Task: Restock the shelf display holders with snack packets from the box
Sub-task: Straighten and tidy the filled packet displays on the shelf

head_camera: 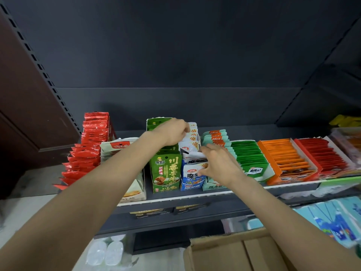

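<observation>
Blue-and-white snack packets (192, 141) stand in a row inside a blue-and-white display holder (192, 182), at the middle of the shelf (175, 200), the holder's front near the shelf's front edge. Packets show an orange "20" tag at the upper corner; the rear ones stand upright, the ones mid-row lean and look crumpled.

Left hand (172, 132) reaches over the rear of the row. Fingers curled, tips pinching the top of the rearmost packets.

Right hand (216, 163) lies on the front half of the row. Fingers (205, 148) bent over the tops of the leaning packets, thumb down against the face of the front packet. Gripping them.

Just left of it, touching: green holder (166, 173) with green packets. Further left, pale packets, then a long row of red packets (88, 149) reaching the shelf's left end. Right of the blue holder: teal holder (213, 185) with orange-topped packets, then green, orange and red trays towards the right end.

Below the shelf's front edge, lower right: open cardboard box (234, 253), flaps visible, contents cannot be made out.
</observation>
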`<state>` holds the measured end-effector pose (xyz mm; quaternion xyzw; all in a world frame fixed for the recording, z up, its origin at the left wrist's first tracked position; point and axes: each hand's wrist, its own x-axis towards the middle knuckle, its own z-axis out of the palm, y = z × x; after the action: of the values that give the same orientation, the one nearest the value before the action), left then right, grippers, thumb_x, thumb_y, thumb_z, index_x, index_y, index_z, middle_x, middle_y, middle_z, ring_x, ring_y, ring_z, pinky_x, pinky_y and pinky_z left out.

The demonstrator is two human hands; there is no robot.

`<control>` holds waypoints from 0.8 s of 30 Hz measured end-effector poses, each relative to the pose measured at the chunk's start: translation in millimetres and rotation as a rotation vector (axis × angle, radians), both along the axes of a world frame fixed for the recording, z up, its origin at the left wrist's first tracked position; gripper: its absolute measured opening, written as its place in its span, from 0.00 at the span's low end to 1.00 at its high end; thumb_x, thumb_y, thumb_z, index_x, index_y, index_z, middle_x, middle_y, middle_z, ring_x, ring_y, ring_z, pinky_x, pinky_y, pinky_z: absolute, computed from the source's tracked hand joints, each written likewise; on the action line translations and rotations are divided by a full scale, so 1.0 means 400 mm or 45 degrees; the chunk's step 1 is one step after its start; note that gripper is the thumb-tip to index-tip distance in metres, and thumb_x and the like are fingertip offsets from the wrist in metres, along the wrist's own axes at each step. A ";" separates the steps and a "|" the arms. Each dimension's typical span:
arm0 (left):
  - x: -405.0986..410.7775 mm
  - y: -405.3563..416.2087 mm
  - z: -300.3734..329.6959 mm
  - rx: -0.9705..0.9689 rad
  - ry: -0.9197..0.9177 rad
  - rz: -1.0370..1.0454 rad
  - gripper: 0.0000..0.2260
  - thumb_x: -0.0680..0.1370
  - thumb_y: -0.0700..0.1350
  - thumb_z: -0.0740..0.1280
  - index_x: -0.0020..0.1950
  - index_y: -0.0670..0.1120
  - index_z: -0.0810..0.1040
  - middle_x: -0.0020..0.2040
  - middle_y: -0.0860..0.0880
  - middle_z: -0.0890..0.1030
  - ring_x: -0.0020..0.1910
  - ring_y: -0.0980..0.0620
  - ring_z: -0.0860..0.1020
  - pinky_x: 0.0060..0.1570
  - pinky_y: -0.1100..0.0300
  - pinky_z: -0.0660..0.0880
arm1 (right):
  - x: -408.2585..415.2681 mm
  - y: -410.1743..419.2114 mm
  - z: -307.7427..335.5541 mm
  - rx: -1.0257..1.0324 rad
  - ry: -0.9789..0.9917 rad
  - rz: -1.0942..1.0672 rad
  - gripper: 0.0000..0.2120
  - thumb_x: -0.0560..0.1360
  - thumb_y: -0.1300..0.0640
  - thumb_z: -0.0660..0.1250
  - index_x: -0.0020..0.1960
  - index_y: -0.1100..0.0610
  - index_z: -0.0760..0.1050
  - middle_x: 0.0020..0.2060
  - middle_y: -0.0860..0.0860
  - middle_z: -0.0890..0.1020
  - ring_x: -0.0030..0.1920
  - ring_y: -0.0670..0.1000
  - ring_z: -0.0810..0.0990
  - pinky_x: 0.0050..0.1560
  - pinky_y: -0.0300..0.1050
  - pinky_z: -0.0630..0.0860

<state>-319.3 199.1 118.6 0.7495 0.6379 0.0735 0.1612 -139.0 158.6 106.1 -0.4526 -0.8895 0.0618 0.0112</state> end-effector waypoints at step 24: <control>0.052 -0.032 0.033 0.241 0.374 -0.106 0.08 0.76 0.44 0.67 0.55 0.48 0.80 0.52 0.47 0.81 0.54 0.46 0.76 0.53 0.55 0.66 | -0.008 -0.015 -0.053 0.367 0.004 0.038 0.28 0.48 0.54 0.84 0.45 0.58 0.79 0.36 0.50 0.82 0.38 0.52 0.81 0.48 0.41 0.77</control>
<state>-298.4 186.3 131.9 0.7898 0.6132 0.0162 -0.0022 -142.0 152.4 84.9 -0.4329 -0.8958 -0.0655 0.0766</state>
